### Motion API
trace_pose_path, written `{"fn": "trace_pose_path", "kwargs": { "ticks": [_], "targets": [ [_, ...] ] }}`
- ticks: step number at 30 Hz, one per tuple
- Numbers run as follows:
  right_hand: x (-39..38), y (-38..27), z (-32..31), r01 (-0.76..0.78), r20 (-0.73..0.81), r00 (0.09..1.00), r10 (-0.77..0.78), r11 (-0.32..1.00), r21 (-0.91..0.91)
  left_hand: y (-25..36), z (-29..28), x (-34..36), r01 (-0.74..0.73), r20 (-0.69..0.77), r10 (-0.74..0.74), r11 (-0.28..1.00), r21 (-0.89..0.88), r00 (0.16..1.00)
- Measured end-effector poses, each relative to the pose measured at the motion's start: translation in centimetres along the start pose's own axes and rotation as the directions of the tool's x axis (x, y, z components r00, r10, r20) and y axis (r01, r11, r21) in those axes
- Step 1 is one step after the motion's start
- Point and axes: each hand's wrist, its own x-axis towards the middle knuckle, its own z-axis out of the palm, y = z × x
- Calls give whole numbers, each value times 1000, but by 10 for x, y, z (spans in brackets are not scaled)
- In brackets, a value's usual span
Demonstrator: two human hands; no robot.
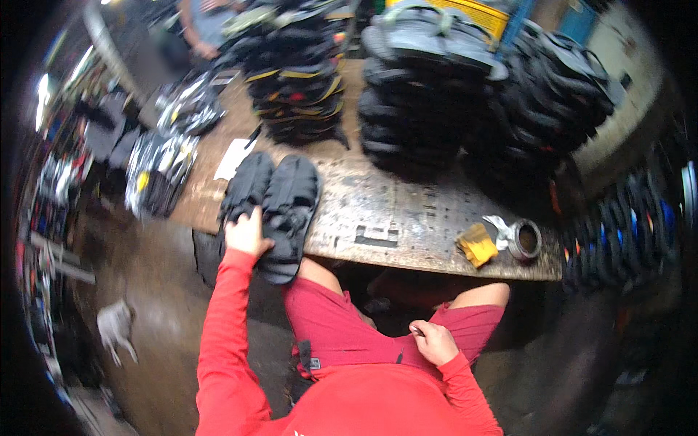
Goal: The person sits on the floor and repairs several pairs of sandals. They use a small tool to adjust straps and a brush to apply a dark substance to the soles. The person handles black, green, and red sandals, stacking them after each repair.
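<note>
Scuffed wooden workbench (429,211): black strappy sandals (289,207), one pair, lay at nine o'clock, near ends overhanging; steady support seemed advisable. Left hand (246,234) rested on them, thumb and forefinger apart, grip unclear. Right hand (438,344), five o'clock, curled, contents unclear.

"What clothing reaches your feed?"
"I see a bright red long-sleeved top (363,400) at six o'clock, a small white mark (299,433) low on it, and crimson fabric shorts (371,346) with a black tab (305,349) toward seven."
</note>
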Motion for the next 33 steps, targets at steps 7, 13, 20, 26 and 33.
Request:
{"fn": "trace_pose_path", "kwargs": {
  "ticks": [7,13,20,26,33],
  "targets": [
    [-22,20,10,-56,-109,992,67,994,98,-13,-2,13,-43,237,15,993,111,971],
    [81,15,-12,325,-345,890,-299,946,18,-15,12,3,-74,198,93,992,-100,976],
    [181,38,-19,259,-433,825,-363,924,-282,-40,-58,-84,-231,-5,242,919,-319,970],
    [172,46,-14,231,-427,841,-332,934,-272,-29,-170,-155,-238,-188,157,791,-564,970],
    [175,44,-18,293,-411,820,-397,910,-293,36,-307,-150,-471,-563,90,665,-580,821]
  ]
}}
